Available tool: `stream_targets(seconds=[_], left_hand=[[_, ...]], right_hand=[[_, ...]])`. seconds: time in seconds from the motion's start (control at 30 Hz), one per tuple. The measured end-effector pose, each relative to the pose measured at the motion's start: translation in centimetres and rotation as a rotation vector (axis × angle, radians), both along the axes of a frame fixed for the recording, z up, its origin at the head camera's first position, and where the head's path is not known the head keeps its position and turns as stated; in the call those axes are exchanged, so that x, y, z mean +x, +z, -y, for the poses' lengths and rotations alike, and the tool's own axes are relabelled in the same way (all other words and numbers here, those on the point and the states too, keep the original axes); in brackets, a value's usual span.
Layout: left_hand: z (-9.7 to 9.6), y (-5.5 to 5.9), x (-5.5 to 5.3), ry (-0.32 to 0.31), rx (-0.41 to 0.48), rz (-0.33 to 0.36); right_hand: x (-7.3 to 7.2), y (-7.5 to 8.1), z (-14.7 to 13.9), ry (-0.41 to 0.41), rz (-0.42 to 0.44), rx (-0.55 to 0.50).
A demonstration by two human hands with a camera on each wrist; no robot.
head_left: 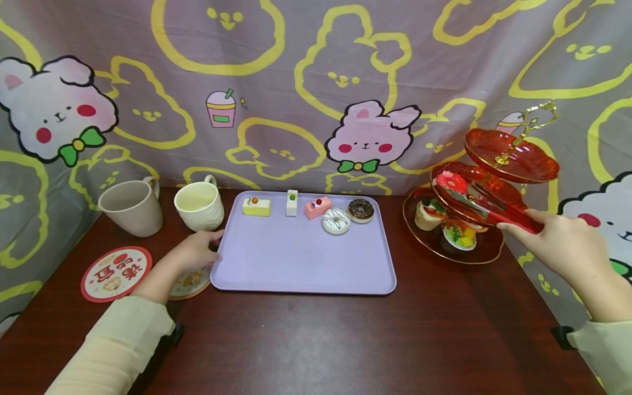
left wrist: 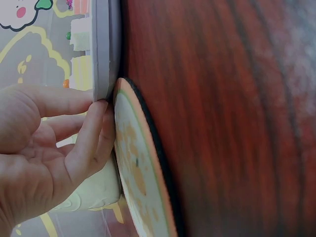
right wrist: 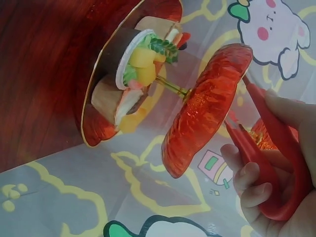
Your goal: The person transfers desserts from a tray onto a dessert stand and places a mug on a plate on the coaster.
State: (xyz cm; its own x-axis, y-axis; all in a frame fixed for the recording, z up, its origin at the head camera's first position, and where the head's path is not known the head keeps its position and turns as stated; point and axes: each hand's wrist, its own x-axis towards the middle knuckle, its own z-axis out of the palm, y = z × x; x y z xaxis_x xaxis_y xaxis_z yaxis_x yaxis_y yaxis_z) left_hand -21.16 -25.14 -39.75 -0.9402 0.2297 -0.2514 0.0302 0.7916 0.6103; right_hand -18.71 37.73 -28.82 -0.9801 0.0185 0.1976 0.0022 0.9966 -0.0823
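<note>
My left hand (head_left: pixel 192 253) pinches the left rim of a lavender tray (head_left: pixel 301 263) between thumb and fingers. Along the tray's far side lie a yellow cake slice (head_left: pixel 257 208), a white one (head_left: pixel 292 206), a pink one (head_left: pixel 317 208), a white-iced donut (head_left: pixel 336 221) and a chocolate donut (head_left: pixel 361 210). Red-handled tongs (head_left: pixel 511 213) are gripped in my right hand (head_left: pixel 573 241). At their tips, a pink donut (head_left: pixel 453 181) overlaps the middle tier of a red tiered stand (head_left: pixel 518 160); the right wrist view hides that donut behind this tier.
Several small cakes, among them a fruit tart (right wrist: pixel 140 64), sit on the stand's bottom tier. Left of the tray stand a grey mug (head_left: pixel 130 208) and a cream cup (head_left: pixel 199 206). A red-rimmed coaster (head_left: pixel 116 274) lies nearby, and another coaster (left wrist: pixel 136 153) is under my left hand.
</note>
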Motion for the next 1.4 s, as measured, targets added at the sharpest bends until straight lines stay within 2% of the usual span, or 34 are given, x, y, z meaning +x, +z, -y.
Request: stream_targets(seconds=[0.27, 0.5, 0.67, 0.9, 1.1, 1.4], left_hand=[[0.0, 0.1, 0.0, 0.0, 0.003, -0.005], [0.0, 0.0, 0.0, 0.005, -0.008, 0.01], [0.0, 0.0, -0.1, 0.01, -0.01, 0.027], [0.1, 0.0, -0.1, 0.007, -0.006, 0.004], [0.1, 0.0, -0.1, 0.009, -0.005, 0.02], [0.1, 0.0, -0.1, -0.001, -0.018, 0.005]], right_hand=[[0.2, -0.1, 0.0, -0.026, 0.001, -0.018], [0.6, -0.5, 0.0, 0.017, -0.029, -0.003], [0.8, -0.7, 0.0, 0.013, -0.036, -0.004], [0.9, -0.5, 0.2, 0.008, -0.056, -0.009], [1.1, -0.4, 0.2, 0.013, -0.085, -0.013], [1.3, -0.5, 0.4, 0.004, -0.099, -0.035]])
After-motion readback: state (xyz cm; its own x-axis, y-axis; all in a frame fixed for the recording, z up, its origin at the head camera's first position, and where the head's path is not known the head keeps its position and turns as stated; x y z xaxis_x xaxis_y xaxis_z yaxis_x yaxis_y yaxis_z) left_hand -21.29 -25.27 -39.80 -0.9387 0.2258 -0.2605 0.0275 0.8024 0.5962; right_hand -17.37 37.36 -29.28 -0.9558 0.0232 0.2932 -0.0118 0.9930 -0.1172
